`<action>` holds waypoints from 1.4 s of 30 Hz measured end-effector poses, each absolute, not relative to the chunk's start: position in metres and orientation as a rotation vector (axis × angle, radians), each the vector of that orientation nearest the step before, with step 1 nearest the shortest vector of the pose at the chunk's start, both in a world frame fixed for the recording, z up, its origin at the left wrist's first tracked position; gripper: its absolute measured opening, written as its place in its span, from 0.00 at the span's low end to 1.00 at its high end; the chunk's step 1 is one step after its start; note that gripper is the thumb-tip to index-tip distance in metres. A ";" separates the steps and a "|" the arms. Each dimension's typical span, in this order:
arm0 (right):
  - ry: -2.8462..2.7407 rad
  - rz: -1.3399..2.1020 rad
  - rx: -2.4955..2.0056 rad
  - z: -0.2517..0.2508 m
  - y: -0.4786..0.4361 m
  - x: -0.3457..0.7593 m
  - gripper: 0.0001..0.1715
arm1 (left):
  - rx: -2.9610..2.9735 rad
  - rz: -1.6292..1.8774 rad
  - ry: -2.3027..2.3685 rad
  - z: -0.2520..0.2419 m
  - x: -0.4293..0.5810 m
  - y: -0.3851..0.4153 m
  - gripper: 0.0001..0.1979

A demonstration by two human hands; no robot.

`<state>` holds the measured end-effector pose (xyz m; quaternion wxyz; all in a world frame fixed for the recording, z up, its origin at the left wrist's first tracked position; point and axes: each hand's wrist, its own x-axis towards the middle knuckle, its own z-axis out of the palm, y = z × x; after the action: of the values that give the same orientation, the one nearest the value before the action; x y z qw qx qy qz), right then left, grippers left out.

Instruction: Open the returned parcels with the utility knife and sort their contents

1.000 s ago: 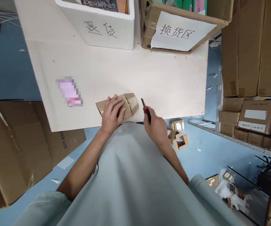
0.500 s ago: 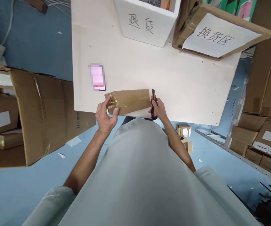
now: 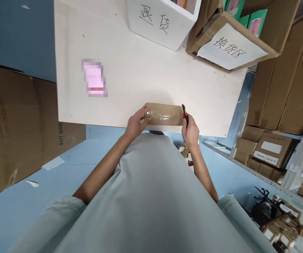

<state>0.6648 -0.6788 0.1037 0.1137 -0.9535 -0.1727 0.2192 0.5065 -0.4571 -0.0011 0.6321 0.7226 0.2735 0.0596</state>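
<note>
Box (image 3: 164, 114) lies lengthwise along the near edge of table (image 3: 130, 77), shiny clear tape running along its top. Left hand (image 3: 140, 122) grips its left end, thumb on the near side, fingers on the far. Right hand (image 3: 190, 130) at the other end, closed round a red-and-black cutter (image 3: 185, 117), blade pointing away from the wearer; whether cutter or hand touches box, cannot tell.

Left part of table: a pixelated pink item (image 3: 95, 79), well apart from the hands. Far side: white bin (image 3: 156, 23), handwritten characters on its front; just right of it, open carton (image 3: 206, 28) with paper label (image 3: 232, 47) and green-and-pink packs (image 3: 258, 23) inside. Left of table, a big carton (image 3: 19, 126). Right, stacked boxes (image 3: 269, 147). Floor (image 3: 98, 147) blue.
</note>
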 end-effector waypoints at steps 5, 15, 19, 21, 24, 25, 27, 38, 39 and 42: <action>-1.195 0.957 -2.809 0.128 -0.642 0.657 0.28 | 1.518 0.102 0.604 -0.004 0.514 -0.452 0.29; -1.785 1.181 -2.813 0.130 -0.588 0.668 0.32 | 1.443 0.070 0.581 -0.007 0.515 -0.444 0.28; -1.896 1.208 -2.813 0.134 -0.580 0.672 0.34 | 1.417 0.067 0.592 -0.006 0.516 -0.444 0.27; -1.949 1.215 -2.805 0.135 -0.576 0.673 0.34 | 1.391 0.064 0.605 -0.006 0.516 -0.444 0.27; -2.033 1.222 -2.786 0.134 -0.570 0.672 0.35 | 1.356 0.061 0.615 -0.008 0.516 -0.444 0.28; -2.060 1.223 -2.780 0.133 -0.567 0.671 0.35 | 1.347 0.066 0.617 -0.008 0.517 -0.445 0.28; -2.110 1.217 -2.774 0.132 -0.563 0.670 0.36 | 1.331 0.080 0.620 -0.009 0.517 -0.445 0.29; -2.137 1.177 -2.819 0.146 -0.566 0.668 0.30 | 1.290 0.067 0.651 -0.010 0.517 -0.445 0.35; -2.115 1.186 -2.840 0.147 -0.572 0.672 0.29 | 1.292 0.068 0.655 -0.010 0.516 -0.445 0.35; -2.047 1.220 -2.905 0.148 -0.600 0.687 0.28 | 1.299 0.074 0.677 -0.009 0.516 -0.447 0.35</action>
<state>0.6873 -0.6005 0.1483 -0.3031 -0.7367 -0.5192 0.3095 0.5161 -0.4470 -0.0089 0.7429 0.5929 0.3088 0.0339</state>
